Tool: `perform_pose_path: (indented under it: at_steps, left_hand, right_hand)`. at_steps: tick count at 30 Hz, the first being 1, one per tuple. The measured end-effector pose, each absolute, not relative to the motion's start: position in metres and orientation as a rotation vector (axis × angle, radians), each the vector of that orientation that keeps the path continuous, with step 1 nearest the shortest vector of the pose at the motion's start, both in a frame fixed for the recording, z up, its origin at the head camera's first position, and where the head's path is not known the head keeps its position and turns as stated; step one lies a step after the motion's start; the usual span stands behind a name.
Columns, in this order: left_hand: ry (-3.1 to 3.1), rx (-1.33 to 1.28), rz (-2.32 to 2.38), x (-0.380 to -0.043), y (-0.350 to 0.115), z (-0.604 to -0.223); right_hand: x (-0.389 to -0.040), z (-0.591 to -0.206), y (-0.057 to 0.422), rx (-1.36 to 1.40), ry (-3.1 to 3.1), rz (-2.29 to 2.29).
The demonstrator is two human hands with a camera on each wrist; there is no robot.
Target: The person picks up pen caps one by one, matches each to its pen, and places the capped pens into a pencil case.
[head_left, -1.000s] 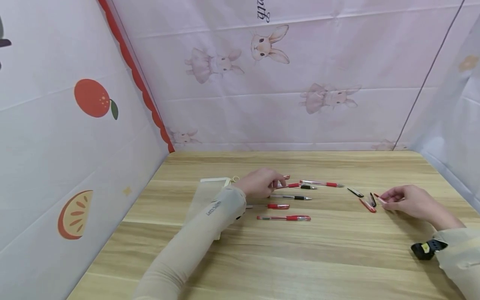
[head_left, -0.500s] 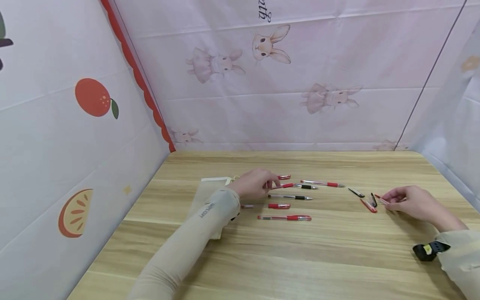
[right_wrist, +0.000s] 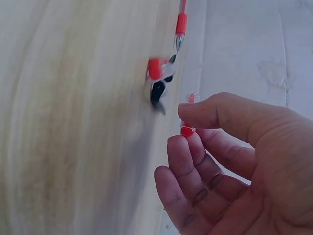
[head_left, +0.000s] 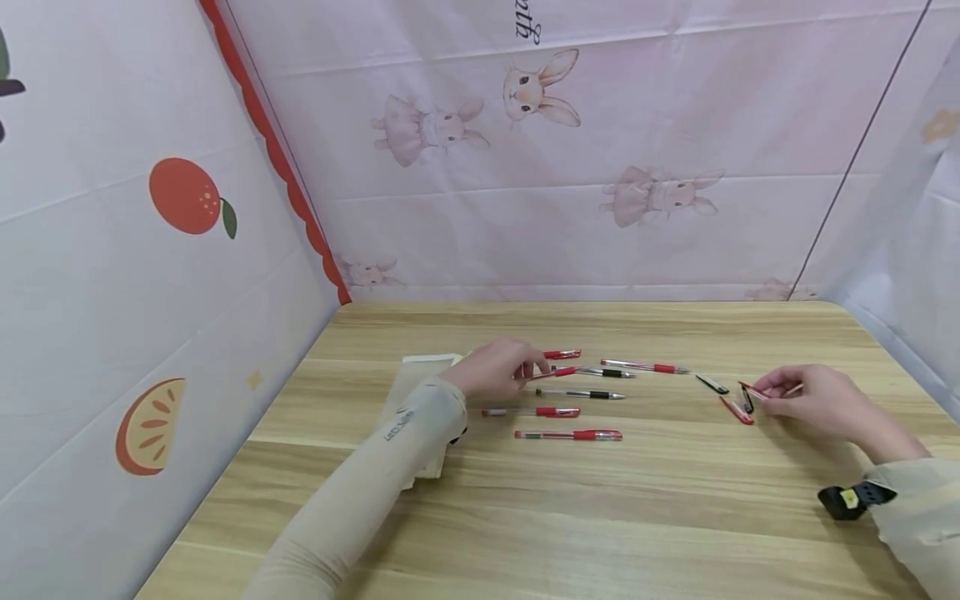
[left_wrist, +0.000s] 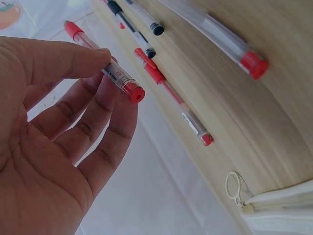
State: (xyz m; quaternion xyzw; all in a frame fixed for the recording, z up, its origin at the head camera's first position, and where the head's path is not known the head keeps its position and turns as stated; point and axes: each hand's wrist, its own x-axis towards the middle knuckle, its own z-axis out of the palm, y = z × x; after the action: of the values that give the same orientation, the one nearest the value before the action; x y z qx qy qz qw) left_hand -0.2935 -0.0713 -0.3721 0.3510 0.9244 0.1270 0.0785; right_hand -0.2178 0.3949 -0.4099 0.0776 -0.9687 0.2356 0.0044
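Note:
My left hand (head_left: 498,368) pinches an uncapped red gel pen (left_wrist: 117,74) between thumb and fingers, above the row of pens. In the left wrist view its tip points away and its red end plug faces the camera. On the right, my right hand (head_left: 819,404) pinches a small clear-and-red pen cap (right_wrist: 187,130) between thumb and fingertips. Close to those fingertips lie a red cap (head_left: 737,411) and two black caps, one (head_left: 747,400) beside it and one (head_left: 712,384) farther back. Pen and cap are well apart.
Capped red pens (head_left: 570,436) (head_left: 551,412) lie nearest the front. Uncapped black pens (head_left: 581,394) (head_left: 613,373), an uncapped red pen (head_left: 647,367) and another red pen (head_left: 564,355) lie behind. A pale zip pouch (head_left: 411,385) sits at left, partly under the left arm. Printed cloth walls enclose the table.
My left hand has drawn left with the red pen, uncovering more of the pens on the table. My right hand has shifted slightly left and up, still pinching the cap.

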Motion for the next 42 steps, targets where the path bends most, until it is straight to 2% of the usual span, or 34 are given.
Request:
perform_pose_path:
  at_steps: [18, 42]
  left_hand:
    - [2.733, 1.164, 0.39, -0.287, -0.087, -0.368]
    - [2.725, 1.196, 0.361, -0.273, -0.081, -0.363]
  right_hand:
    - [-0.215, -0.389, 0.344, 0.367, -2.979, 0.854]
    - [-0.212, -0.377, 0.284, 0.574, -2.906, 0.982]
